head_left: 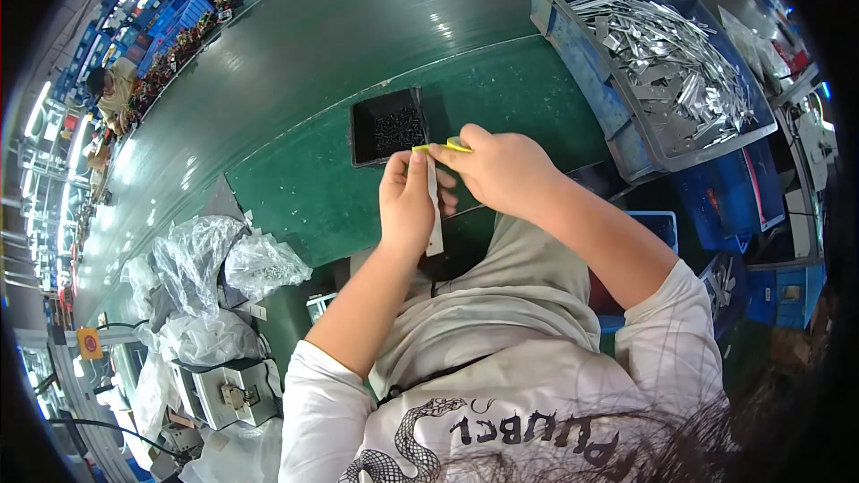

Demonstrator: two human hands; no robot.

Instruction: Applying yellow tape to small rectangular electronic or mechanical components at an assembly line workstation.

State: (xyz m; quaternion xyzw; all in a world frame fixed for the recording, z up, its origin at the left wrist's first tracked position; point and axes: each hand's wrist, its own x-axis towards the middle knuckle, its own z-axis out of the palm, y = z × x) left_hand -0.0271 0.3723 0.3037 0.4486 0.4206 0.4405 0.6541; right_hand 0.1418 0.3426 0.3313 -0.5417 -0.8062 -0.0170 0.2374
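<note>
My left hand (409, 201) is closed around a thin, flat, pale metal strip (436, 237), which hangs down along the palm toward my lap. In my right hand (508, 168), thumb and fingers pinch a small bright yellow piece (458, 144). The yellow reaches across to the upper end of the strip at my left fingertips; its exact kind is too small to tell. Both hands meet at the table's near edge. Just beyond them sits a black tray (360, 136) with many small black parts (398, 128) in it.
A large grey-blue crate (617, 130) heaped with thin metal strips (689, 63) stands at the right on the green table (304, 170). Clear plastic bags (197, 259) lie at the left, above a grey machine box (224, 394). At far left, a person (116, 94) sits near blue bins.
</note>
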